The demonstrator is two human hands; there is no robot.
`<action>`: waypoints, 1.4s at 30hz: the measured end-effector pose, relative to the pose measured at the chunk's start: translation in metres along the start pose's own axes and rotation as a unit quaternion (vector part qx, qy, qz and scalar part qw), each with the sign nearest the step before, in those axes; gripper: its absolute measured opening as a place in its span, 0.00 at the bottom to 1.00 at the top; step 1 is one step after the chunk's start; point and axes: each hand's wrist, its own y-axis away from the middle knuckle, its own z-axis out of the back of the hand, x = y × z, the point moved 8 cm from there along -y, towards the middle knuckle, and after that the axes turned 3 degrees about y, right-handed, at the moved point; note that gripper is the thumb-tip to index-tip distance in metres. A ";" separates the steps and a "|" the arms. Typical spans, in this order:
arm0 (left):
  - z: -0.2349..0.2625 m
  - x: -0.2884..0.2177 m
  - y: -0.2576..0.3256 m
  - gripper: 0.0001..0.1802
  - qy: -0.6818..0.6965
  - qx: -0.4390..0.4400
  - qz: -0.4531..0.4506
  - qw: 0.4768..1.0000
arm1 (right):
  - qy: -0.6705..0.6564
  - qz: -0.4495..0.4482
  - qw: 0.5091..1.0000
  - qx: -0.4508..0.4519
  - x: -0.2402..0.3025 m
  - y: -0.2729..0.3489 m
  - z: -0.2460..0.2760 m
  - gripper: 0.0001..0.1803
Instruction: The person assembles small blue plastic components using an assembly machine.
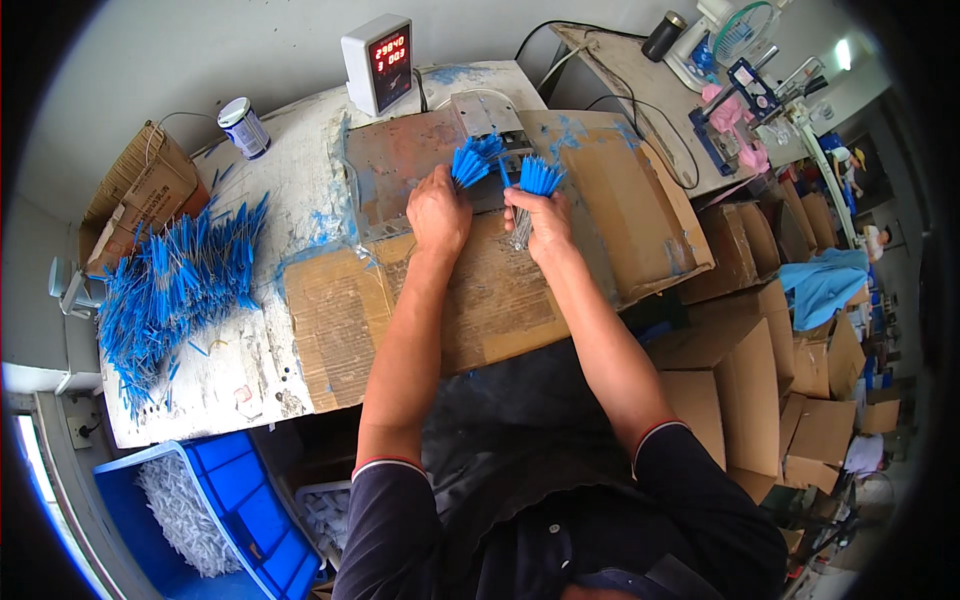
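Observation:
My left hand (440,212) is closed around a bundle of thin blue-tipped sticks (476,158), their blue ends fanning out beyond the fingers. Close beside it, my right hand (545,215) grips a second bundle of the same sticks (541,175); thin grey shafts hang below its fingers. One single blue stick (505,173) stands between the two bundles, near my right thumb. Just beyond both hands is a small metal fixture (487,115) on a worn metal plate (395,165). My fingers hide the middle of both bundles.
A big heap of blue-tipped sticks (180,290) lies on the left of the white table (290,215). Beyond are a carton (145,195), a can (243,128) and a red-digit counter (378,63). Cardboard (340,330) covers the front edge. A blue bin (250,500) stands below left; open boxes (740,380) crowd the right.

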 end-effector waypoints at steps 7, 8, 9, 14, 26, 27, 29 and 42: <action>-0.009 0.000 0.000 0.11 -0.029 0.003 -0.068 0.997 | 0.021 0.048 0.999 -0.012 0.002 0.002 0.005 0.07; -0.011 0.000 0.000 0.12 -0.038 0.012 -0.069 0.997 | 0.021 0.048 0.999 -0.013 0.001 0.002 0.006 0.07; -0.012 -0.001 0.001 0.12 -0.037 0.013 -0.069 0.997 | 0.023 0.054 0.998 -0.014 0.001 0.001 0.007 0.07; -0.003 0.006 0.001 0.07 -0.049 -0.041 -0.011 0.998 | 0.041 0.060 0.997 -0.025 0.001 -0.002 0.006 0.08; 0.010 0.011 -0.001 0.07 -0.003 -0.071 0.030 0.997 | 0.073 0.081 0.989 -0.102 0.000 -0.007 -0.004 0.06; 0.009 0.011 -0.001 0.07 -0.002 -0.070 0.030 0.997 | 0.065 0.083 0.989 -0.104 0.000 -0.007 -0.004 0.06; 0.008 0.011 -0.002 0.09 -0.006 -0.074 0.018 0.997 | 0.055 0.084 0.989 -0.104 0.001 -0.007 -0.005 0.06; 0.000 0.006 0.000 0.11 -0.011 -0.039 0.001 0.999 | 0.012 0.047 0.996 -0.072 -0.002 -0.008 0.001 0.06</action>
